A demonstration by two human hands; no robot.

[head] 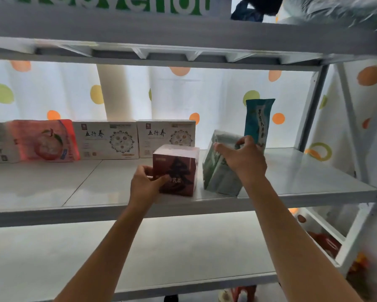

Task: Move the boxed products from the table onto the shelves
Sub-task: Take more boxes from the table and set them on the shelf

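- Now both hands are at the middle shelf (52, 188), each w/ one box.
- Left hand (147, 184) grips the red box (179, 171): fingers curled round its left side, thumb on the front.
- Red box sits on the shelf, near the front edge, just in front of the right white box (165, 138).
- Right hand (244, 160) holds the green box (220, 171) from the top, fingers bent over its upper edge.
- Green box is just right of the red box, close but apart. It looks tilted; can't tell if its bottom is flat on the shelf yet.
- Teal pouch (259, 120) stands up right behind the green box.
- Left of the red box, at the back of the shelf: another white box (105, 140), then a pink pack (43, 140).
- Both boxes look like thin card, so prob. light & stiff but easy to dent. Best held by the sides, not squeezed hard.
- Green box looks shiny, maybe wrapped in film, so it may slip. Hold it at the corners.
- Shelf looks smooth, so boxes should slide back w/ a soft push.
- Careful: pushing the green box back could knock the pouch over.
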